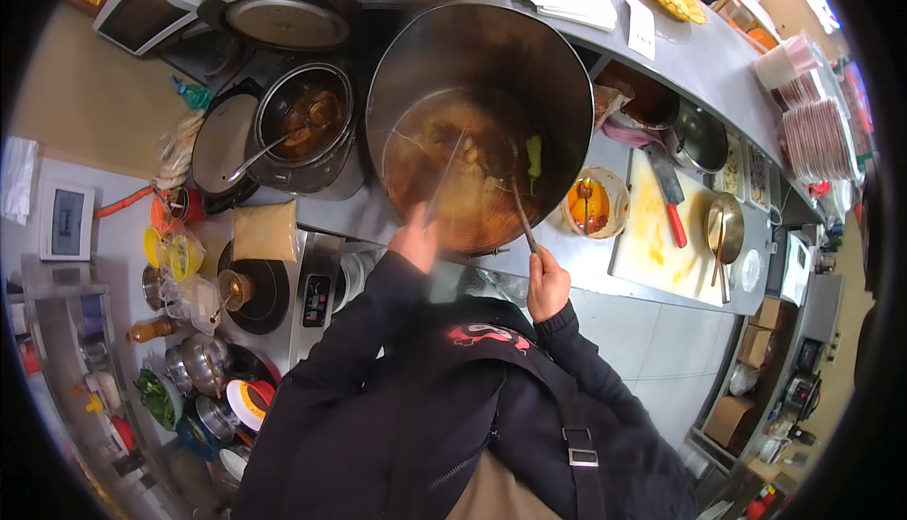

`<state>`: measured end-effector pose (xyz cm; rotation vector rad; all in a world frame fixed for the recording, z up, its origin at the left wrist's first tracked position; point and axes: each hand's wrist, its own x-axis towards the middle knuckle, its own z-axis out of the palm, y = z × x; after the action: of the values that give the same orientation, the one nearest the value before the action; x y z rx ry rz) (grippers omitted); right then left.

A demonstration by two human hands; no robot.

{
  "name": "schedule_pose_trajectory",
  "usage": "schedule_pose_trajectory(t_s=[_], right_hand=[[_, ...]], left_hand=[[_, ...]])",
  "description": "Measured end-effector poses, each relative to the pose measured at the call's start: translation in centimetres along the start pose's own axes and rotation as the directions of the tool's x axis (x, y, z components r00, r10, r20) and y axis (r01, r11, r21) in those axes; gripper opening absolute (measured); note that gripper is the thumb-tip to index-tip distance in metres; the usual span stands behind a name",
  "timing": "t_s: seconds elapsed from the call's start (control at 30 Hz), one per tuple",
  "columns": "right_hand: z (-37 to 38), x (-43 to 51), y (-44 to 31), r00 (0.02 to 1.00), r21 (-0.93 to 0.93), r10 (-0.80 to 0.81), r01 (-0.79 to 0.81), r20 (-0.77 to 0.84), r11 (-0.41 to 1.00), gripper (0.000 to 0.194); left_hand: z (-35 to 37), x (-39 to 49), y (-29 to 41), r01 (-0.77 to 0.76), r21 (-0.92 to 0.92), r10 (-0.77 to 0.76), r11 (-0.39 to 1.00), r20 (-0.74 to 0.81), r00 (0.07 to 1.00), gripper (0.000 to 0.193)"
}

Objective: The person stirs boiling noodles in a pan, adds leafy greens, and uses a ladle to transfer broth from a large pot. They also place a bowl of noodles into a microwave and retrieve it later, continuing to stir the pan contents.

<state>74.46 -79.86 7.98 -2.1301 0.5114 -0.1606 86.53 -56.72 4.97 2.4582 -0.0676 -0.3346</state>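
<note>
A large, deep metal stockpot (482, 45) stands before me with brownish broth and pale pieces in it; a green pepper (534, 159) lies at its right inner side. My left hand (417, 240), partly blurred, is closed at the pot's near rim on a thin utensil (448, 169) that reaches down into the broth. In my right hand (548, 283) is the handle of a ladle (521, 208), which leans over the near right rim; its head is at the broth and hard to make out. Steam softens the view of the contents.
Left of the stockpot sits a smaller pot (266, 123) of dark stew with a spoon. On the right are a tub of red-orange oil (616, 226), a cutting board (631, 258), a red-handled cleaver (669, 183) and a metal pan (724, 226). An induction cooktop (273, 304) is at lower left.
</note>
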Motion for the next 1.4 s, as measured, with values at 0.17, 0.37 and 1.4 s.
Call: schedule_pose_trajectory(t_s=[0.17,0.37,1.4], right_hand=[[-2.5,-1.2,0.0,0.996,-0.018,0.057,-0.058,-0.07,0.998,0.025],[-2.0,-0.8,0.0,0.993,-0.038,0.104,-0.102,0.056,0.994,0.025],[1.3,2.9,-1.1,0.999,0.026,-0.018,0.019,-0.038,0.999,0.021]], left_hand=[[0.1,-1.0,0.9,-0.092,-0.12,0.083,0.989,-0.074,0.994,0.04],[0.5,-1.6,1.2,0.0,-0.084,0.0,0.996,-0.001,1.0,0.04],[-0.3,1.5,-0.5,-0.077,-0.119,0.062,0.99,-0.129,0.99,0.045]])
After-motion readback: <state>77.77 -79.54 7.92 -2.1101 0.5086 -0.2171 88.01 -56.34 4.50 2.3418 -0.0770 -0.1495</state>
